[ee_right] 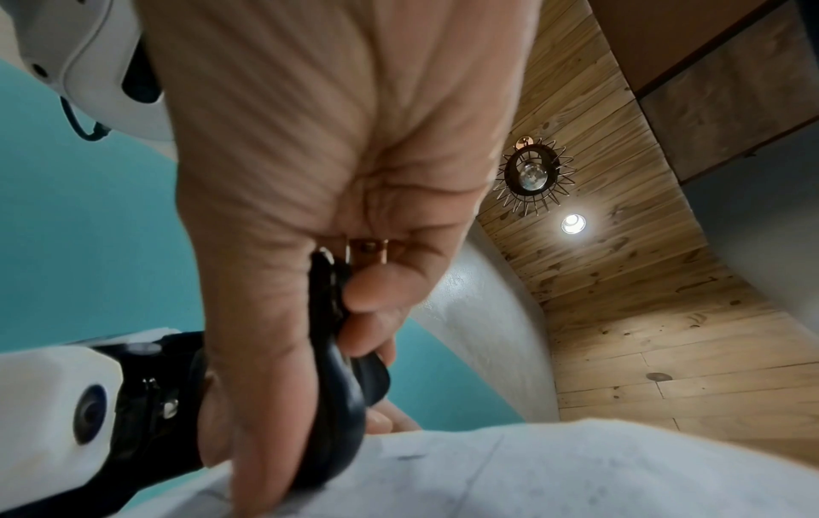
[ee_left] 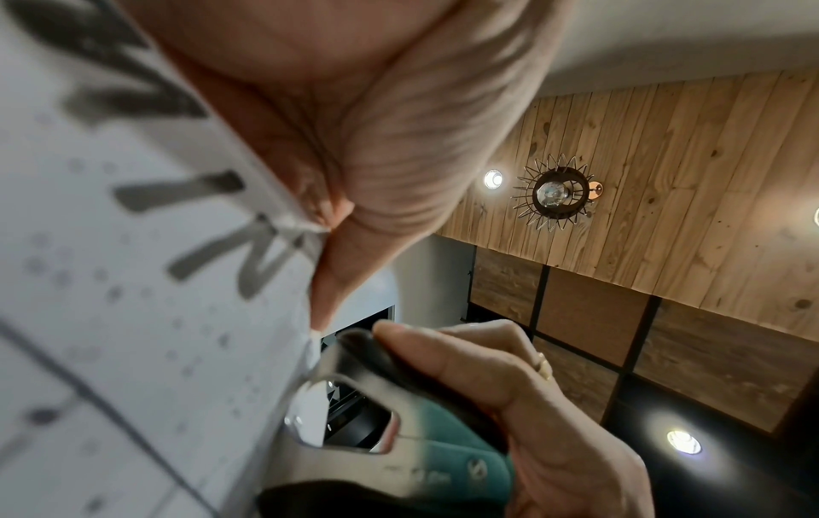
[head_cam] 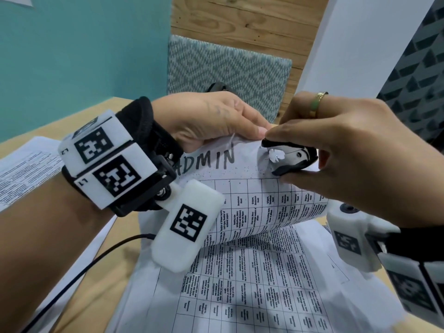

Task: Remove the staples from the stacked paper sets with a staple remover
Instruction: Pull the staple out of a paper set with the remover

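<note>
My left hand [head_cam: 223, 121] pinches the top edge of a lifted paper set [head_cam: 252, 203], a printed table sheet with "ADMIN" written by hand. My right hand [head_cam: 336, 145] squeezes a black and silver staple remover [head_cam: 290, 157] against the sheet's top right corner, where the paper is torn and crumpled. In the left wrist view the paper set [ee_left: 133, 280] fills the left side and the staple remover [ee_left: 377, 420] shows below my left hand's thumb [ee_left: 337, 280]. The right wrist view shows the staple remover [ee_right: 337, 385] between my fingers above the paper set [ee_right: 531, 473]. The staple itself is hidden.
More printed sheets [head_cam: 240, 296] lie flat on the wooden table [head_cam: 115, 272] under the lifted set. Another paper stack [head_cam: 26, 169] sits at the left. A black cable [head_cam: 84, 267] crosses the table. A chair with patterned fabric [head_cam: 225, 66] stands behind.
</note>
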Demonstrator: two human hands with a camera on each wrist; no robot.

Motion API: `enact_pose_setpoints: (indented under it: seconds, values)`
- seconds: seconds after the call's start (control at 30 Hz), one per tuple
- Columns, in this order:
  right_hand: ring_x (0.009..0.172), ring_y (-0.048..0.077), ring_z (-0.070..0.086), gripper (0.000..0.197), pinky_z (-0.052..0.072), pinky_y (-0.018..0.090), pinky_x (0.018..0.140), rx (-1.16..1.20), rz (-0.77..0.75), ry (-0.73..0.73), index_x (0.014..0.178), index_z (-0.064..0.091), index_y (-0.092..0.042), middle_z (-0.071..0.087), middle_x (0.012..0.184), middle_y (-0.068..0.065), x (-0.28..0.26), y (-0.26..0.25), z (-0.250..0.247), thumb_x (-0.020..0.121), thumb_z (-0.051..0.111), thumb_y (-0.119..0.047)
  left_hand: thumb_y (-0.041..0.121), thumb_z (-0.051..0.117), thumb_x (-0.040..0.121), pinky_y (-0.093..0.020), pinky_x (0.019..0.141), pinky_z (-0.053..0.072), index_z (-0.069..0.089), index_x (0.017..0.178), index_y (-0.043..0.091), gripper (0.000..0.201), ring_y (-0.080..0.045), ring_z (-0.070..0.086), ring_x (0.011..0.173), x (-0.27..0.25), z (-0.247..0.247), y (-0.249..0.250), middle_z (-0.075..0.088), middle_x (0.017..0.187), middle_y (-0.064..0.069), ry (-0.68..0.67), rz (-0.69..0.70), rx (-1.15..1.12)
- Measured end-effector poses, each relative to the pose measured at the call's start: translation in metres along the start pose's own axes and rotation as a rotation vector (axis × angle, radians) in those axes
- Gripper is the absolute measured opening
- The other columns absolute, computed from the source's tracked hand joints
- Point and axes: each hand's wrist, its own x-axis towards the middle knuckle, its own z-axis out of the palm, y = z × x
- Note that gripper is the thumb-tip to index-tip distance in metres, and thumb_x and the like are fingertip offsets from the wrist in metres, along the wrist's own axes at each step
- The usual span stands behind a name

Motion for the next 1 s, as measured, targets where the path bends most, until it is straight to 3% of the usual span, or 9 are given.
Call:
enact_pose_setpoints:
  seconds: [0.23,0.33,0.4,0.5,0.6,0.73,0.83,0.9,1.0]
  values:
    - [0.053,0.012,0.031,0.029,0.039,0.023,0.050,0.013,0.002,-0.014,0.086,0.072,-0.007,0.060,0.078,0.013,0.000,0.000,-0.001,0.059,0.073,-0.017,0.002,0.055,0.074,-0.018,0.087,0.051,0.061,0.106,-0.002,0.034,-0.018,0.063,0.095,0.000,0.000,0.000,0.067,0.105,-0.017,0.026,-0.023,0.002]
    - [0.056,0.008,0.026,0.032,0.034,0.025,0.050,0.052,-0.010,0.001,0.091,0.072,-0.009,0.060,0.078,0.011,0.000,0.000,-0.001,0.061,0.073,-0.018,-0.004,0.051,0.080,-0.007,0.059,0.048,0.062,0.083,0.002,0.013,-0.001,0.063,0.062,-0.003,0.002,0.002,0.069,0.068,0.000,0.016,-0.010,0.017]
    - [0.054,0.010,0.021,0.032,0.030,0.025,0.053,0.060,-0.022,0.013,0.092,0.072,-0.009,0.060,0.078,0.011,0.001,-0.001,0.001,0.061,0.073,-0.017,-0.009,0.046,0.085,-0.003,0.045,0.040,0.058,0.065,0.007,0.028,0.003,0.056,0.045,-0.004,0.001,0.002,0.060,0.049,0.005,0.028,0.020,0.019]
    - [0.060,0.010,0.021,0.028,0.030,0.026,0.053,0.053,-0.023,0.018,0.089,0.073,-0.008,0.060,0.079,0.012,0.001,-0.001,0.001,0.062,0.071,-0.016,-0.008,0.046,0.086,-0.003,0.046,0.040,0.058,0.067,0.007,0.027,0.003,0.056,0.046,-0.004,0.001,0.002,0.060,0.048,0.006,0.015,0.031,0.049]
    - [0.057,0.012,0.033,0.027,0.038,0.025,0.051,0.022,-0.021,0.025,0.088,0.073,-0.008,0.060,0.078,0.011,0.000,-0.001,0.001,0.061,0.070,-0.015,-0.008,0.047,0.087,-0.003,0.046,0.040,0.058,0.073,0.005,0.022,0.004,0.056,0.047,-0.004,0.002,0.003,0.061,0.050,0.007,0.024,0.016,0.052]
    - [0.059,0.007,0.029,0.029,0.036,0.026,0.051,0.045,-0.041,0.052,0.090,0.073,-0.010,0.060,0.078,0.009,0.000,0.002,0.004,0.061,0.071,-0.014,-0.008,0.050,0.085,-0.009,0.063,0.048,0.062,0.078,0.004,0.019,-0.003,0.063,0.064,-0.002,0.002,0.001,0.067,0.068,0.001,0.022,0.007,0.034]
    - [0.055,0.019,0.043,0.027,0.045,0.027,0.050,0.017,-0.049,0.054,0.088,0.073,-0.009,0.059,0.077,0.009,-0.001,0.004,0.008,0.061,0.070,-0.014,-0.008,0.051,0.084,-0.007,0.056,0.045,0.062,0.067,0.007,0.026,-0.001,0.060,0.056,-0.002,0.003,0.000,0.064,0.058,0.003,0.034,0.010,0.011]
    - [0.056,0.028,0.055,0.027,0.050,0.036,0.050,-0.015,-0.047,0.065,0.086,0.072,-0.007,0.059,0.077,0.010,-0.001,0.004,0.009,0.060,0.069,-0.013,-0.009,0.050,0.084,-0.006,0.053,0.043,0.060,0.065,0.007,0.027,0.000,0.059,0.051,-0.001,0.003,0.000,0.062,0.054,0.005,0.037,0.024,0.021]
    - [0.057,0.031,0.057,0.025,0.050,0.038,0.049,-0.041,-0.059,0.091,0.085,0.071,-0.005,0.058,0.078,0.009,0.000,0.005,0.011,0.061,0.070,-0.009,-0.008,0.050,0.084,-0.006,0.050,0.043,0.058,0.067,0.006,0.024,0.000,0.059,0.049,0.000,0.001,-0.001,0.062,0.051,0.005,0.031,0.035,0.026]
